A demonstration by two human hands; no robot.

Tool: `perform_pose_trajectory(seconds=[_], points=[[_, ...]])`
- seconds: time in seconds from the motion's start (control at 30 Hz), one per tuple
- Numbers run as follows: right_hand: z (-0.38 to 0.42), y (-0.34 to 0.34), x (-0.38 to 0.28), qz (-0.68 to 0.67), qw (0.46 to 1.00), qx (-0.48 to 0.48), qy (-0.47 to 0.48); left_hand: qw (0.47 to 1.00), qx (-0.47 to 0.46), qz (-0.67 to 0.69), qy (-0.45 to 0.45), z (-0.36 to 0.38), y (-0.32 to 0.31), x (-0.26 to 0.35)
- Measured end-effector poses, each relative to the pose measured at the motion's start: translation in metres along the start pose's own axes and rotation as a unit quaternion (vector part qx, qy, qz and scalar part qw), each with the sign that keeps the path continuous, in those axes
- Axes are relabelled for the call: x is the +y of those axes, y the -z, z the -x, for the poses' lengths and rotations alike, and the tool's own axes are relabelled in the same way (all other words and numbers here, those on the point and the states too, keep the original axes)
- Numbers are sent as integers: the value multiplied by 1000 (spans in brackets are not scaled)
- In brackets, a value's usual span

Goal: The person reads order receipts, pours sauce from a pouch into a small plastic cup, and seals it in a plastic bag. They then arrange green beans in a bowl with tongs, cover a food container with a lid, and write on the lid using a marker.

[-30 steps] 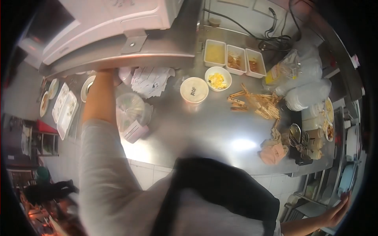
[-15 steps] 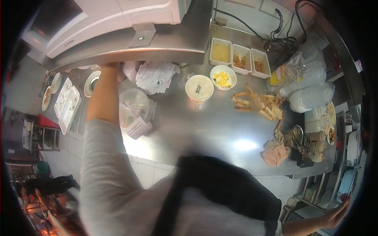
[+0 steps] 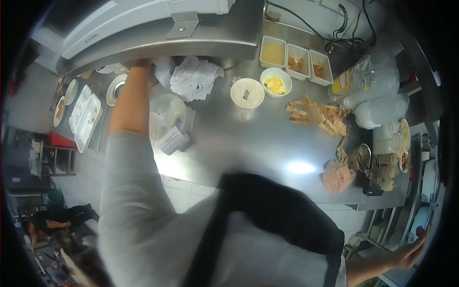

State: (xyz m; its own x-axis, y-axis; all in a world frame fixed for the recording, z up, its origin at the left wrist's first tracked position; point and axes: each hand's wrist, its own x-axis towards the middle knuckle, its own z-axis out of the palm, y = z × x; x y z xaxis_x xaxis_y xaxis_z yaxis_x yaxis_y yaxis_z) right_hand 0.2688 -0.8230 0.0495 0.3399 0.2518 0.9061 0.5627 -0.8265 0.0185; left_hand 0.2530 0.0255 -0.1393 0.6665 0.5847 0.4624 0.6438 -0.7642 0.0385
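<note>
My left forearm [image 3: 132,103] reaches forward beneath the steel shelf [image 3: 215,47]; the shelf's edge hides the hand, so its fingers and anything in them cannot be made out. Beside that wrist lie a crumpled white plastic bag [image 3: 164,71] and a pile of paper slips [image 3: 195,79]. Closer to me, a tied clear plastic bag [image 3: 165,115] has a printed paper slip [image 3: 173,140] on it. Out at the far right, my right hand [image 3: 410,253] is held away from the table with its fingers stretched out, holding nothing, near a metal rack [image 3: 382,246].
On the steel table [image 3: 229,148] stand a lidded tub marked rice [image 3: 247,94], a bowl of yellow and white pieces [image 3: 276,84], wooden clothespins [image 3: 327,117] and a cloth [image 3: 337,177]. Foam boxes [image 3: 85,118] lie left. A person [image 3: 60,221] is at lower left.
The view has shifted, so the table's things sit slightly higher and further right. My left arm still reaches under the shelf, and my right hand stays outstretched. More of the person at lower left shows.
</note>
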Motion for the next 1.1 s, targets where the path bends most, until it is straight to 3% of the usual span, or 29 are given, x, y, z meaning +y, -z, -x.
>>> perform_pose_trajectory(seconds=[0.17,0.3,0.4,0.43,0.47,0.5,0.53,0.57,0.6,0.63,0.7,0.8,0.87,0.97,1.1], points=[[2,-4,-2,-2,999,-3,-38,1000,-5,6,-7,5,2,10],[7,-6,-10,-44,999,-1,-10,1000,-15,22,-5,18,19,26],[39,-19,-8,-233,958,60,-159,994,-38,96,22,54,70,46],[53,-36,-12,-289,931,29,-221,983,-62,167,38,77,88,59],[62,-60,-26,-342,896,-3,-283,964,-87,244,54,102,106,73],[58,-90,-61,-378,870,-78,-308,936,-116,323,73,129,123,91],[47,-114,-101,-406,837,-193,-311,896,-117,428,35,153,125,107],[42,-138,-130,-436,831,-269,-219,841,-119,528,-4,176,125,122],[37,-153,-158,-517,756,-338,-216,790,-158,593,5,196,140,148],[42,-174,-184,-558,703,-370,-239,731,-196,653,15,212,155,172],[50,-205,-222,-620,636,-403,-220,670,-227,707,1,240,156,199],[61,-223,-255,-657,547,-443,-269,754,-176,624,-108,263,169,229],[68,-226,-262,-667,464,-478,-334,787,-169,582,-112,273,167,232],[74,-223,-262,-668,429,-484,-368,791,-179,577,-103,282,171,231],[89,-224,-263,-653,436,-492,-377,796,-165,575,-99,288,173,231]])
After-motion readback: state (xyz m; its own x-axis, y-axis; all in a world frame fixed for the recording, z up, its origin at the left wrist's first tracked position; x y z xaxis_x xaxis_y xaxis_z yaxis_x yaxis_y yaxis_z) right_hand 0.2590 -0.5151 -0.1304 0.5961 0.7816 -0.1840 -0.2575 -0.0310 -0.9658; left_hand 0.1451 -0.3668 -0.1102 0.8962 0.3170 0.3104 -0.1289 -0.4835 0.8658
